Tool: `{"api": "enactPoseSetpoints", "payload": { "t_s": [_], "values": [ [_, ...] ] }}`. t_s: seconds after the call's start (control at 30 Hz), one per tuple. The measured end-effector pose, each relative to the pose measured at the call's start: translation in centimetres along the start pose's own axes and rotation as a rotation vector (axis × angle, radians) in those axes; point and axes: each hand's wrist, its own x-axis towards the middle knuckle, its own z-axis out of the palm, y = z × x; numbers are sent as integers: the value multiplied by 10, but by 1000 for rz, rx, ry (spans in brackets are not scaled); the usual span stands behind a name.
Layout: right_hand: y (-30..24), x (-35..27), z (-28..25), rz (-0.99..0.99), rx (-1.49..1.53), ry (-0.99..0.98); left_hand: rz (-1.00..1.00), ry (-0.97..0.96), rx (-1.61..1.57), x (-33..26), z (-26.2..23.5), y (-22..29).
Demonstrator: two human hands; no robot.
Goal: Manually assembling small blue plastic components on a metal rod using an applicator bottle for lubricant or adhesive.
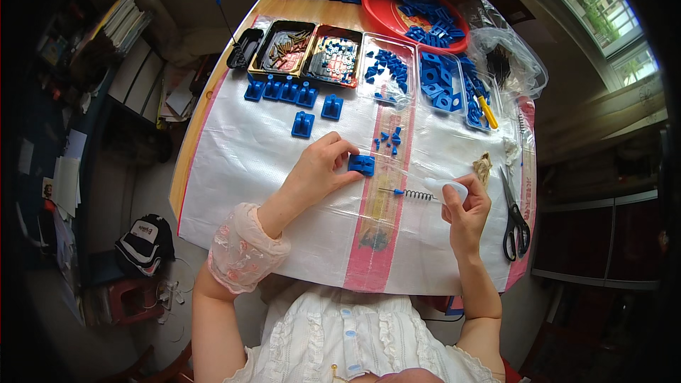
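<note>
My left hand pinches a small blue plastic part between thumb and fingertips, low over the sheet. My right hand is closed on a small white translucent bottle whose narrow tip points left. Just left of that hand is a coil spring on a thin wire with a blue cone at its far end; whether my fingers touch it I cannot tell. Beyond my left hand stand more blue parts, one of them a bracket on a square base. Several small blue pieces lie loose nearby.
Along the back stand a tray of brass-coloured pins, a tray of small pieces, clear boxes of blue parts and a red basin. Black scissors and a yellow-handled tool lie right.
</note>
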Motion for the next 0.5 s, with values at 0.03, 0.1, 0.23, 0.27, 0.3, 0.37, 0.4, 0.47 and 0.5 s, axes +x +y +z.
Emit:
{"api": "enactPoseSetpoints", "payload": {
  "t_s": [0.03,0.1,0.23,0.27,0.3,0.37,0.4,0.47,0.5],
  "values": [
    [-1,0,0,6,6,-1,1,2,-1,0,0,0],
    [-1,0,0,14,17,-4,3,3,-6,0,0,1],
    [-2,0,1,19,25,-4,6,0,-14,0,-1,1],
    [-2,0,2,19,25,-3,7,-1,-13,0,-1,0],
    [-2,0,2,21,23,-5,7,-2,-12,0,-1,0],
    [-1,0,1,24,18,-8,8,-3,-10,0,-1,1],
    [0,0,1,22,17,-8,6,-3,-8,0,-1,1],
    [1,0,1,17,15,-8,3,-4,-4,0,-1,1],
    [0,0,1,17,13,-7,5,-2,-5,0,-1,1]
  ]
}}
